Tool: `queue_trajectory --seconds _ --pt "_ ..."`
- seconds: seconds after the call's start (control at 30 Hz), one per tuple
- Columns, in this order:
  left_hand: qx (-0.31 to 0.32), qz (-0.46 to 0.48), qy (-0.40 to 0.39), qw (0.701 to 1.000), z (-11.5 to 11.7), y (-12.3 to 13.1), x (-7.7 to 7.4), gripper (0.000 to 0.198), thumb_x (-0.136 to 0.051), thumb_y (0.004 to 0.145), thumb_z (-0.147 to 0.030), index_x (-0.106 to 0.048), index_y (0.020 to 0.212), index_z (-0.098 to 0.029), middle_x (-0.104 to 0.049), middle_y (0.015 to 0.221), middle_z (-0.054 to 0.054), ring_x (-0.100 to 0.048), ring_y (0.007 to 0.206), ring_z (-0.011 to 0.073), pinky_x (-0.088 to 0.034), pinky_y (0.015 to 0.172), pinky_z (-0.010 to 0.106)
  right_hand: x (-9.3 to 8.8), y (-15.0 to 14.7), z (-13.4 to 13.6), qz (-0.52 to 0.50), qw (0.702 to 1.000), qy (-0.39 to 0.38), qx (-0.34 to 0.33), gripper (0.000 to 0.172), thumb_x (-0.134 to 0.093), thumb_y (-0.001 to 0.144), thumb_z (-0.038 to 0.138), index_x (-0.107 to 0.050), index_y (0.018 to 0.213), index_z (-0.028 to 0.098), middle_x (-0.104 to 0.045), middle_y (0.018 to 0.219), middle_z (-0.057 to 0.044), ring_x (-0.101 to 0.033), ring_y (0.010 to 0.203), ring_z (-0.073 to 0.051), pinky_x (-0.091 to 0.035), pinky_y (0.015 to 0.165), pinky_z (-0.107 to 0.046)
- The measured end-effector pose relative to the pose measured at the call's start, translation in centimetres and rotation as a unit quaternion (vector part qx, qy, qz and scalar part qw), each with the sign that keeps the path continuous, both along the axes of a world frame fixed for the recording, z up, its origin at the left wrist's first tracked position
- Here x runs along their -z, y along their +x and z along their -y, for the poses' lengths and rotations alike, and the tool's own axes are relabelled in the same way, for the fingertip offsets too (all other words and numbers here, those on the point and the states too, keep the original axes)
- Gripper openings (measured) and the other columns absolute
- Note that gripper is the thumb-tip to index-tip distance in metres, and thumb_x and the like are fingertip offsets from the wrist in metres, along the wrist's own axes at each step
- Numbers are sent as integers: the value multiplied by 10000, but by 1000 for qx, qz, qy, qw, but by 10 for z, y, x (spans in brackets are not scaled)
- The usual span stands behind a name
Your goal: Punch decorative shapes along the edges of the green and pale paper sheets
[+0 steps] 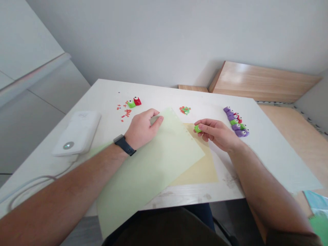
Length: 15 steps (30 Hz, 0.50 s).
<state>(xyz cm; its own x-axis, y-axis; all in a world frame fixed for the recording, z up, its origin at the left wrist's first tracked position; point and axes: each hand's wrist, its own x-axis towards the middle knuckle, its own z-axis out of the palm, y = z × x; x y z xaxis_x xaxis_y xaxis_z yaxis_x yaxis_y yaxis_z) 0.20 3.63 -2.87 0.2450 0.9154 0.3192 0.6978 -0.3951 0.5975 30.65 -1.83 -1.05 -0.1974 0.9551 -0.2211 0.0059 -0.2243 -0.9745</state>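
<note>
My left hand [142,127], with a dark watch on its wrist, is closed on the upper edge of a pale green sheet of paper [156,164]. The sheet lies slantwise and hangs past the table's front edge. Between the thumb and fingers of my right hand [215,131] is a small bright green toy figure [197,128], mostly covered by the fingertips. Below that hand a yellow sheet [202,172] lies partly under the green one. A small heap of red and green bits [185,110] sits just beyond the sheets.
Purple, green and red figures with eyes [235,122] stand clustered at the right. A green figure [131,104] and a red figure [137,101] sit at the back left near scattered red bits [126,113]. A white power bank [78,131] with a cable lies at the left.
</note>
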Motion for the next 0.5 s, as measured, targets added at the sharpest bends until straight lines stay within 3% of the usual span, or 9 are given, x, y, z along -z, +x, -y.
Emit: queue_trajectory --seconds 0.17,0.33,0.5 --pt "-13 -5 1 1000 -3 -2 -1 291 -576 978 -468 -701 1017 -208 -700 763 11 -564 626 174 -397 669 324 0 0 2 16 999 -8 -32 345 -806 903 490 -766 1049 179 -675 846 -38 -566 717 -127 -404 551 -248" --pt "-16 -12 5 1000 -2 -3 -3 300 -569 982 -484 -696 1008 -213 -712 778 16 -579 651 188 -409 686 334 -3 -1 6 44 998 0 -42 395 -813 884 521 -745 1061 174 -707 898 -57 -596 720 -136 -414 535 -251" --pt "-23 -7 4 1000 -1 -2 -5 282 -572 975 -474 -693 994 -220 -709 776 10 -577 654 185 -411 686 334 -2 -1 7 87 995 0 -49 388 -796 905 514 -728 1068 169 -719 831 -43 -540 586 -97 -390 529 -258"
